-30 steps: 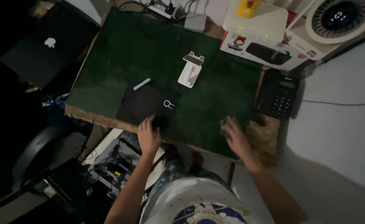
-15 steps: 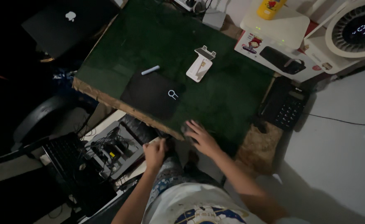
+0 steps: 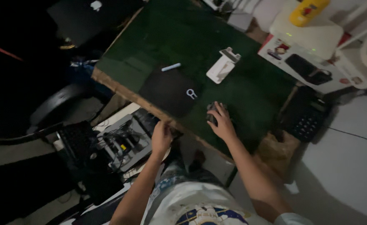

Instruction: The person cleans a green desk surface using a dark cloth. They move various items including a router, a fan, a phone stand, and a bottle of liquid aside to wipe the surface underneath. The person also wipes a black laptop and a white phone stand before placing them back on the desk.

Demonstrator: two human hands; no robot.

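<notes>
My right hand [image 3: 223, 123] lies on the green table top [image 3: 254, 93] near its front edge, fingers closed over a small dark object [image 3: 212, 113] whose kind is too dim to tell. My left hand [image 3: 162, 135] is at the table's front edge, fingers curled against it just below a black mat [image 3: 164, 89]. I cannot tell whether it holds anything. On the mat's right corner lies a small white looped tool [image 3: 191, 93]. A pale blue stick [image 3: 171, 67] lies behind the mat. A white stand [image 3: 222, 66] sits further back.
A closed dark laptop [image 3: 87, 16] lies at the far left. A printed box [image 3: 304, 66] carrying a white device [image 3: 306, 31] stands at the back right. A black keypad phone [image 3: 306, 118] is at the right. A keyboard [image 3: 77, 141], cables and a chair sit below.
My right hand carried the dark object from the front edge up onto the table beside the mat. My left hand rose from my lap to the table edge. The view swung left.
</notes>
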